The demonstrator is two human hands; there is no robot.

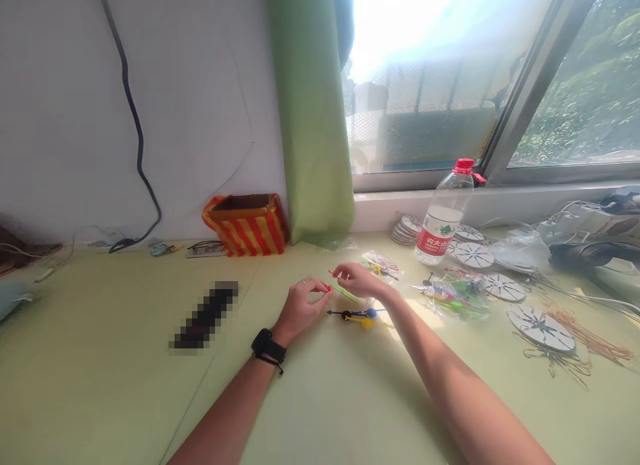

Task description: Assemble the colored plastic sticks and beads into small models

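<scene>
My left hand (301, 308), with a black watch on the wrist, pinches the red end of a thin green stick (345, 292). My right hand (357, 279) pinches a thin red piece at the stick's other side, fingers closed. Just in front of both hands a small yellow, black and blue toy piece (361, 316) lies on the pale green table (320, 398).
A water bottle (442, 218) with a red cap stands at the back right, among white round discs (543, 326) and plastic bags of coloured parts (453, 297). A red and yellow striped box (246, 224) sits by the green curtain (313, 112). Cables lie at far right.
</scene>
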